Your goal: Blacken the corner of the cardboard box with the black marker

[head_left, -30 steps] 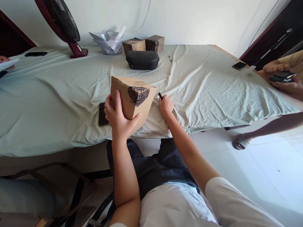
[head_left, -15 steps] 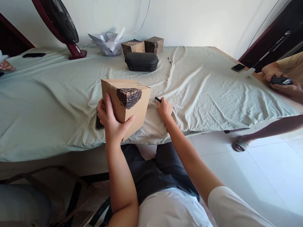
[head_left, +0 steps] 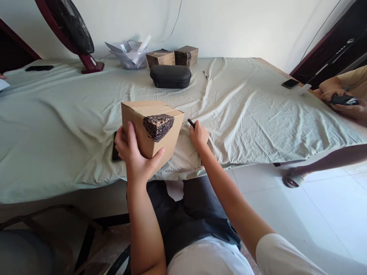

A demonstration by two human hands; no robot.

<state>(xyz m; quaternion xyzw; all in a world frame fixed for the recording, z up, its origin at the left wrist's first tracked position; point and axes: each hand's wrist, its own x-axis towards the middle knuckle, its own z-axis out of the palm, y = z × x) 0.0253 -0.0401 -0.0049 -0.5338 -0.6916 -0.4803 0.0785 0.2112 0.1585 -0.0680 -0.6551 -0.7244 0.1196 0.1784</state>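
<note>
A cardboard box (head_left: 169, 143) is tilted in front of me, one corner turned my way. Dark scribbled ink (head_left: 158, 126) covers that corner. My left hand (head_left: 136, 152) grips the box from its left and near side, thumb pressed on one face and fingers spread on another. To the right of the box, my right hand (head_left: 200, 135) is closed round a black marker (head_left: 191, 123), resting at the cloth. The marker's tip points away from me, apart from the box. A dark flat object (head_left: 115, 151), partly hidden, lies behind my left hand.
A black zip case (head_left: 171, 76) stands before two scribbled boxes (head_left: 186, 56). Further left are a clear plastic bowl (head_left: 132, 57) and a fan (head_left: 92, 68). A pen (head_left: 205, 75) and a phone (head_left: 289, 83) lie on the cloth (head_left: 246, 114). Another person's hands (head_left: 342, 97) hold a dark object at right.
The view has shifted slightly, so most things sit a little lower. The box leans a bit more toward me in my left hand. My right hand keeps the marker in nearly the same place.
</note>
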